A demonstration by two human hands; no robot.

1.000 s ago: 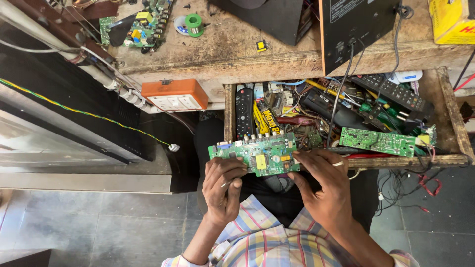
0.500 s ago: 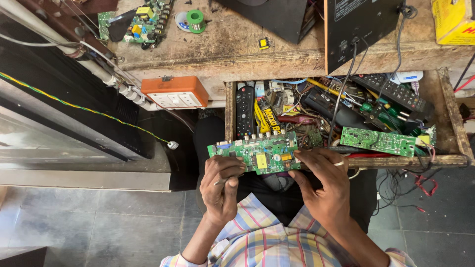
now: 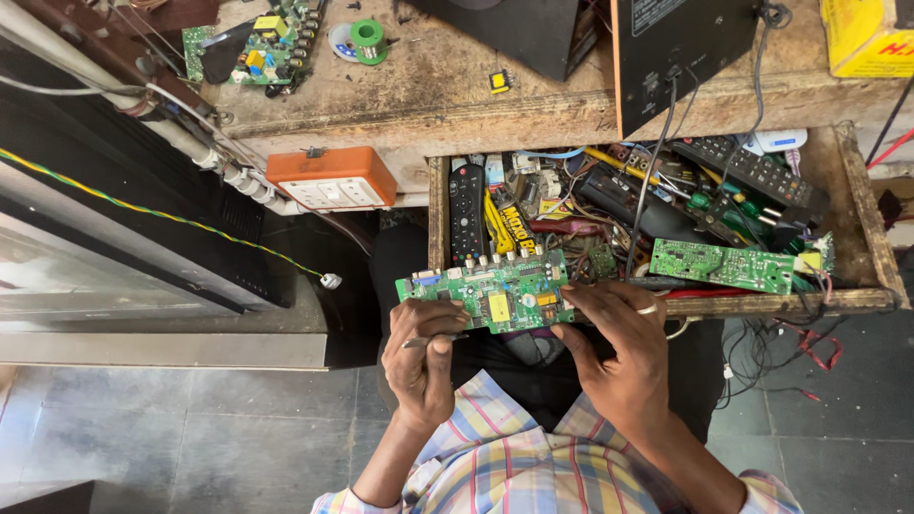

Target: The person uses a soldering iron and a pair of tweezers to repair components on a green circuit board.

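While both hands (left hand (image 3: pixel 419 366), right hand (image 3: pixel 619 347)) clamp one green circuit board (image 3: pixel 490 290), two more lie nearby.

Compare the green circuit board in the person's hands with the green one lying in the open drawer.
The held circuit board is gripped by the left hand and right hand; the drawer circuit board lies untouched on clutter. The held one carries a yellow block and a row of silver sockets; the drawer one looks flatter and narrower. Both are green, long and rectangular.
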